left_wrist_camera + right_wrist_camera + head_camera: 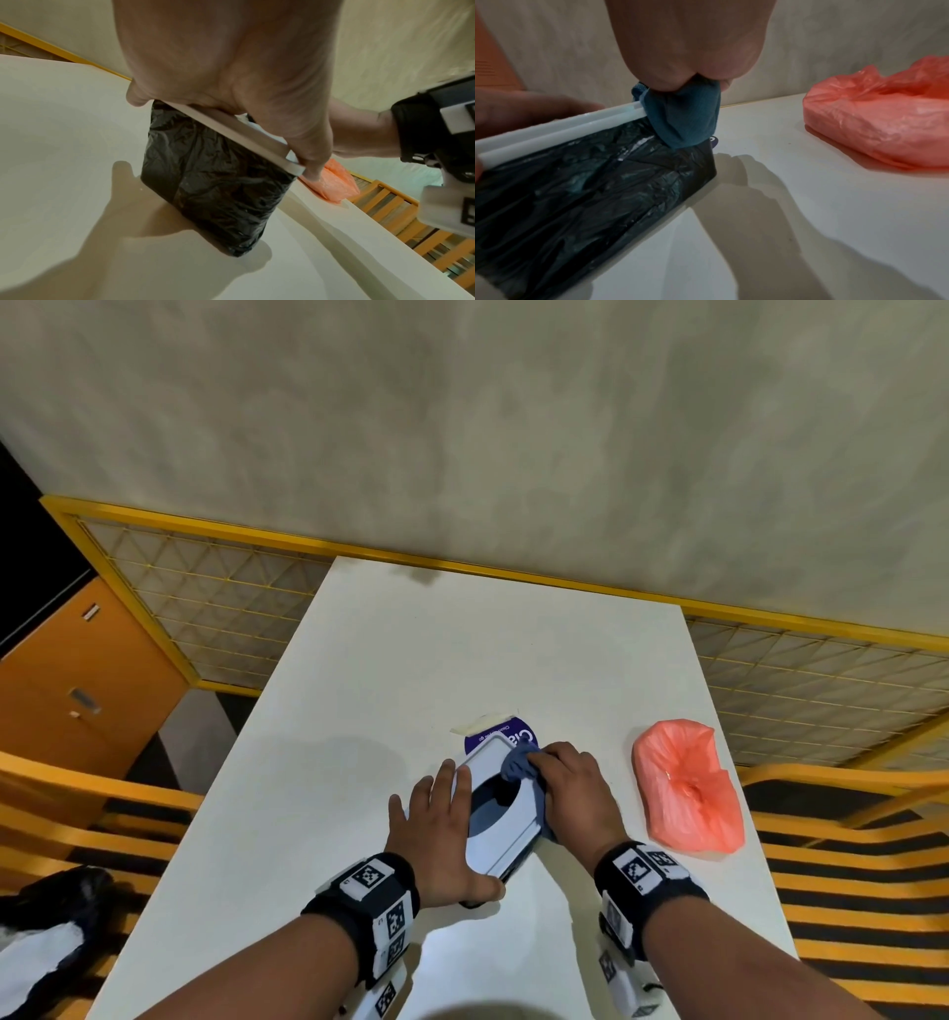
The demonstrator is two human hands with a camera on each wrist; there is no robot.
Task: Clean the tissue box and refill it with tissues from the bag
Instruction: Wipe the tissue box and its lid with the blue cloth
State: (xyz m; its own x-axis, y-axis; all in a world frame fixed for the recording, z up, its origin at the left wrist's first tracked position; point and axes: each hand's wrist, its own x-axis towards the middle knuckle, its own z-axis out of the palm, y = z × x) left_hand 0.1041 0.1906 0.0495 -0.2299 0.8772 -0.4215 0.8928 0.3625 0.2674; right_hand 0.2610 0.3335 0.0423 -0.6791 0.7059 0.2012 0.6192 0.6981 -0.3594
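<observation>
The left hand (436,824) clamps the tissue box (500,839) on the counter (411,670), thumb hooked round its near corner. The right hand (572,793) bunches a ribbed blue cloth (516,762) at the lid's 1 o'clock corner. I'd wipe firmly on the rigid white lid and gently over the crinkly black film. The soft pink bag (685,788) slumps at 3 o'clock.

My left hand (441,834) holds the tissue box (500,837) while my right hand (570,793) presses a bunched cloth (517,762) onto its top.
</observation>
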